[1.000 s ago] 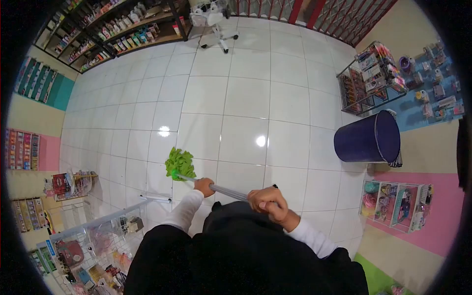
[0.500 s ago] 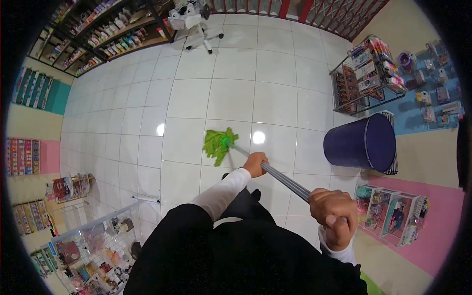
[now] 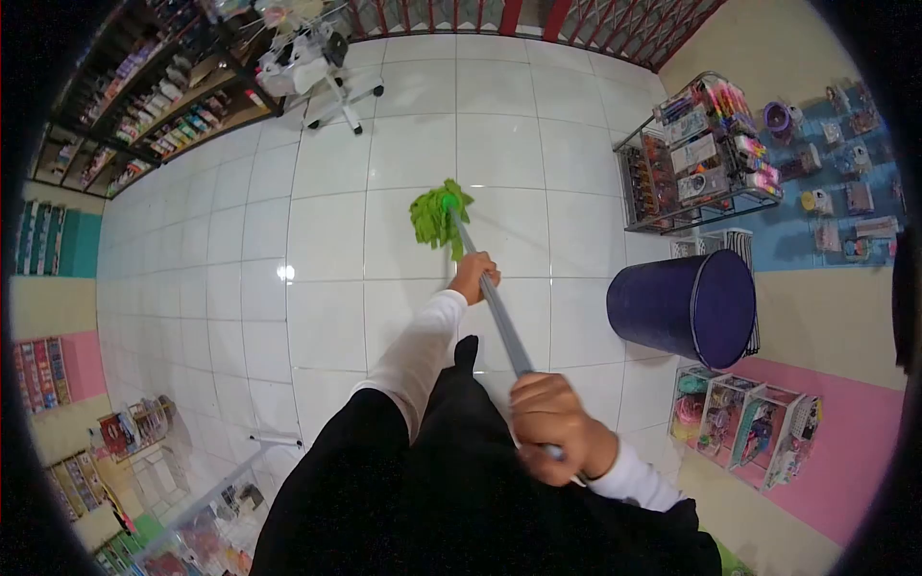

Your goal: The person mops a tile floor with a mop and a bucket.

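Note:
A mop with a grey handle [image 3: 505, 329] slants from near my body up toward the middle of the floor. Its green mop head [image 3: 437, 221] lies spread on the white tiles. My left hand [image 3: 475, 276] is wrapped round the lower part of the handle, not far above the mop head. Closer to my body, my right hand [image 3: 555, 422] grips the upper end, and a bit of the handle's tip shows below the fingers. One dark shoe [image 3: 466, 352] stands on the floor below my left hand.
A dark blue bin [image 3: 653, 302] stands at the right, between a wire display rack [image 3: 701, 163] and white shelves of goods [image 3: 744, 427]. A white wheeled stand [image 3: 331, 91] is at the top left, beside dark shelving [image 3: 182, 110]. A red folding gate [image 3: 615, 29] crosses the back.
The mop head has moved forward over the tiles, away from my body. My left hand went forward with it, and my right hand came left toward my middle. The handle now stands steeper in view.

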The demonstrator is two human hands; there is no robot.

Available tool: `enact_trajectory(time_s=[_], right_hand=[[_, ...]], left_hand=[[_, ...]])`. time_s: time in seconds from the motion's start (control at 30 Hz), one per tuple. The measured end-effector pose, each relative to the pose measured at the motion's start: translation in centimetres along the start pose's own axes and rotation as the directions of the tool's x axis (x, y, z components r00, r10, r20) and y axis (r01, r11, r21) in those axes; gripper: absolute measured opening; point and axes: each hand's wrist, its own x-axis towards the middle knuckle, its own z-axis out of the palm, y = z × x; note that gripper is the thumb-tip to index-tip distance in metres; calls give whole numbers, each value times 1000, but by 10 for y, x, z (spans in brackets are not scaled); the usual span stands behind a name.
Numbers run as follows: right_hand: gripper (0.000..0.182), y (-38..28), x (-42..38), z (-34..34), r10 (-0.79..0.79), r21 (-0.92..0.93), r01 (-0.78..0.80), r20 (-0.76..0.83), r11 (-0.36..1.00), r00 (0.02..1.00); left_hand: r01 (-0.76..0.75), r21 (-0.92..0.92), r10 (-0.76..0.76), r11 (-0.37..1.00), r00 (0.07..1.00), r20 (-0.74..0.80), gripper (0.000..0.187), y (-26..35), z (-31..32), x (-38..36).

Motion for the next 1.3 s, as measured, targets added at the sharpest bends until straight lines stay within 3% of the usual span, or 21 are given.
enact_trajectory(time_s=[0.13, 0.2, 0.23, 0.33, 0.47, 0.5, 0.57, 0.7, 0.8, 0.9, 1.0, 1.1, 1.13, 1.2, 1.23, 1.3], right_hand=[[13, 67, 20, -5, 34, -98, -37, -29, 995, 999], [11, 81, 27, -20, 12, -71, -25, -171, 997, 985], [10, 84, 30, -26, 2, -56, -16, -240, 998, 971], [9, 69, 37, -60, 23, -68, -42, -257, 997, 966], [13, 6, 66, -91, 171, 2, -181, -329, 983, 929], [15, -10, 70, -96, 213, 28, -217, -333, 976, 919], [16, -39, 77, -104, 266, 75, -256, -322, 964, 909], [19, -64, 82, -106, 268, 118, -242, -327, 963, 906], [22, -57, 80, -107, 167, 56, -158, -364, 986, 916], [23, -43, 76, -122, 45, 34, -37, -294, 999, 955], [19, -28, 73, -136, -75, 56, 84, -138, 995, 988], [17, -5, 68, -132, -69, 33, 81, -264, 996, 962], [16, 10, 66, -132, -106, 11, 116, -321, 993, 941], [14, 38, 55, -153, -41, -34, 34, -229, 999, 973], [14, 50, 49, -161, -6, -60, -5, -177, 998, 984], [14, 73, 39, -159, -6, -96, -16, -219, 995, 976]], left_hand=[[85, 118, -93, 989, 994, 60, 20, -55, -9, 54], [194, 108, -208, 975, 966, 150, 19, -67, -5, 78], [169, 81, -178, 982, 976, 127, 20, -67, 0, 88], [112, 7, -112, 994, 990, 90, 22, -49, 6, 105], [37, -119, -23, 992, 993, 118, 23, 6, 4, 114], [-30, -224, 33, 974, 999, 11, 23, 24, 7, 109], [101, -279, -63, 955, 988, 144, 24, 57, 13, 95], [128, -284, -41, 950, 955, 292, 23, 104, 21, 75], [156, -113, -87, 981, 882, 464, 20, 95, 32, 83], [-31, -44, 49, 999, 858, 511, 16, 100, 26, 106], [-69, -123, 109, 990, 925, 364, 22, 85, 42, 115], [-103, -96, 121, 990, 971, 208, 25, 58, 66, 138], [-51, -124, 76, 991, 975, 209, 26, 50, 71, 153], [-57, -213, 85, 975, 989, 121, 26, 30, 88, 184], [-8, -184, 37, 983, 987, 154, 25, 20, 97, 193], [85, -118, -58, 989, 975, 213, 21, 2, 114, 206]])
